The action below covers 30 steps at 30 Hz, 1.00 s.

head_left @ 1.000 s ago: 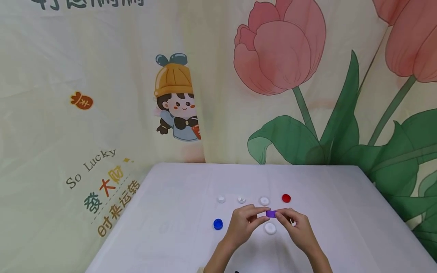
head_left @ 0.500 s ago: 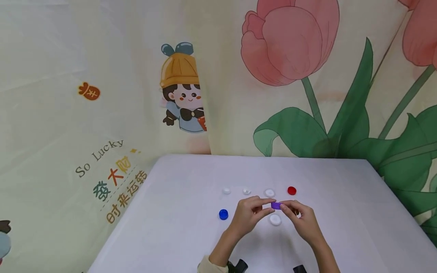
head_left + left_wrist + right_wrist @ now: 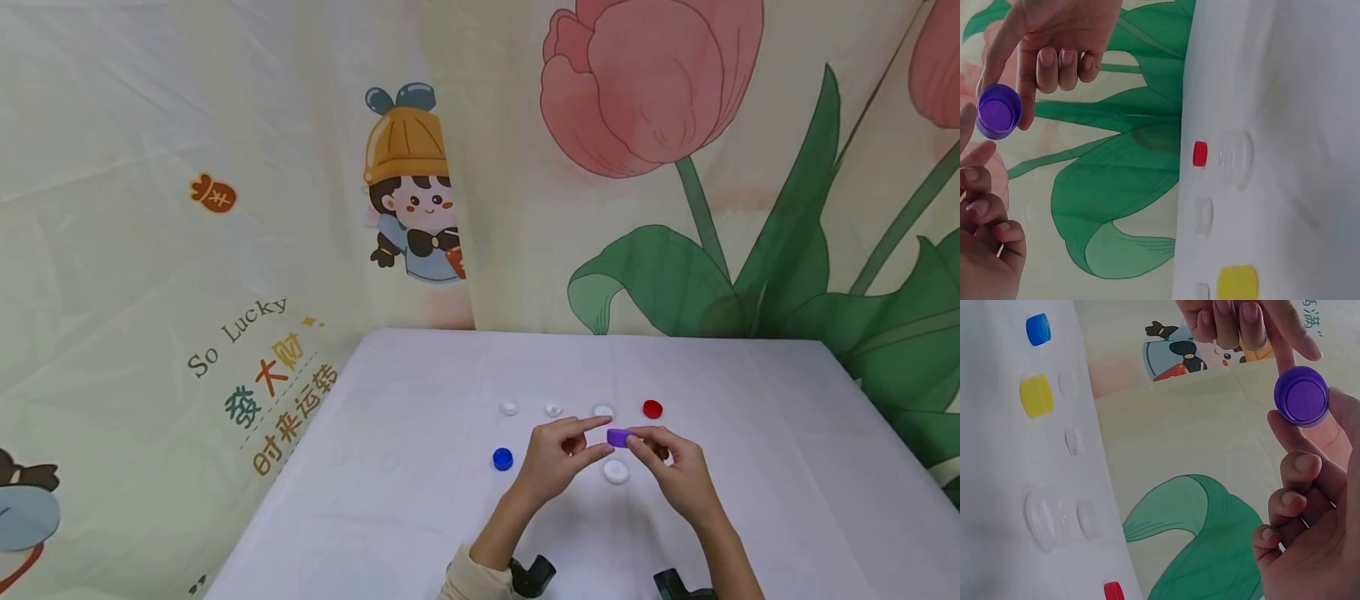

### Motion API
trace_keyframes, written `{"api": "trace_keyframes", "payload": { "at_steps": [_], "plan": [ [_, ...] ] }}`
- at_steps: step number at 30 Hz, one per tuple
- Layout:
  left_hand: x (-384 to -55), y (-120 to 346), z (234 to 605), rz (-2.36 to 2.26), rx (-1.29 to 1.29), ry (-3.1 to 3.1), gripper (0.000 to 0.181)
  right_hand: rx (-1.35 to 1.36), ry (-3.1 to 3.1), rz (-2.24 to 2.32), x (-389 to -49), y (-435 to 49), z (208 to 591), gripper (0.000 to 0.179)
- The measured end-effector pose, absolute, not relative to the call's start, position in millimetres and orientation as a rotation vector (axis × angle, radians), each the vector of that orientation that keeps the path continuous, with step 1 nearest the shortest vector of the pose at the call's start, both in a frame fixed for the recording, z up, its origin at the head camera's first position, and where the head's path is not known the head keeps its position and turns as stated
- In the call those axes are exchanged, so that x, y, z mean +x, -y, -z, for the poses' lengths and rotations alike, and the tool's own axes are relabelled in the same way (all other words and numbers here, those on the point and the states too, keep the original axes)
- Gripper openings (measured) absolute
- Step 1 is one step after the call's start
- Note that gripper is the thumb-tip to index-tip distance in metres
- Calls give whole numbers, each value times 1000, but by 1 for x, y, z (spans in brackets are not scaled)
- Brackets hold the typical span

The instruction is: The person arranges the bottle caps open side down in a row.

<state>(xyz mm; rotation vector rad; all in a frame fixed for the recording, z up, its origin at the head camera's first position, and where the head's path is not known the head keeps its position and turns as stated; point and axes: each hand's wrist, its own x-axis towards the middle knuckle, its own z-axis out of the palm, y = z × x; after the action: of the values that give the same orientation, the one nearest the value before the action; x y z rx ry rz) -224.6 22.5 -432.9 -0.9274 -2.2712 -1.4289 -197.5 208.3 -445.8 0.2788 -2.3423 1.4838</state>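
Over the table, my right hand (image 3: 678, 475) pinches a purple bottle cap (image 3: 618, 437) between thumb and index finger. In the right wrist view the cap's hollow side (image 3: 1304, 399) faces the camera. My left hand (image 3: 553, 458) is just left of the cap, thumb and index finger parted around its edge; its other fingers are loosely curled. A white cap (image 3: 616, 472) lies below the hands in the head view. The red cap (image 3: 652, 409) is beyond my right hand, the blue cap (image 3: 502, 459) left of my left hand. A yellow cap (image 3: 1237, 284) shows only in the wrist views.
Along the far part of the white table (image 3: 420, 500) lie a clear cap (image 3: 510, 407), another small clear cap (image 3: 553, 410) and a whitish cap (image 3: 602, 411). Black wrist devices (image 3: 532, 575) sit below both hands. A printed curtain (image 3: 517, 250) hangs behind the table.
My left thumb and index finger have spread apart from the purple cap, which stays in my right hand. The head view has tilted, shifting the scene right and upward.
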Motion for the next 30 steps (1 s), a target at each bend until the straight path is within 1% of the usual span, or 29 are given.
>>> {"api": "trace_keyframes", "payload": {
  "at_steps": [8,13,15,17,20,22,24,27,30],
  "plan": [
    [-206,-22,401,1575,-825,2340,28,271,2329,-1488,-196,-208,442,15],
    [-204,-22,399,1598,-790,2395,28,268,2326,-1486,-196,-208,444,19],
    [-204,-22,400,1599,-785,2400,29,267,2327,-1469,-192,-205,436,21],
    [-210,-22,410,1591,-785,2392,31,273,2313,-1465,-192,-205,438,24],
    [-218,-23,425,1551,-806,2362,33,316,2284,-1427,-206,-213,466,29],
    [-224,-23,436,1522,-823,2343,34,351,2268,-1388,-225,-224,503,33],
    [-225,-24,437,1513,-828,2340,34,376,2255,-1356,-240,-233,534,36],
    [-225,-24,437,1536,-805,2363,33,366,2265,-1332,-252,-239,557,40],
    [-223,-26,434,1572,-788,2383,32,350,2274,-1320,-255,-241,562,41]
  ]
}}
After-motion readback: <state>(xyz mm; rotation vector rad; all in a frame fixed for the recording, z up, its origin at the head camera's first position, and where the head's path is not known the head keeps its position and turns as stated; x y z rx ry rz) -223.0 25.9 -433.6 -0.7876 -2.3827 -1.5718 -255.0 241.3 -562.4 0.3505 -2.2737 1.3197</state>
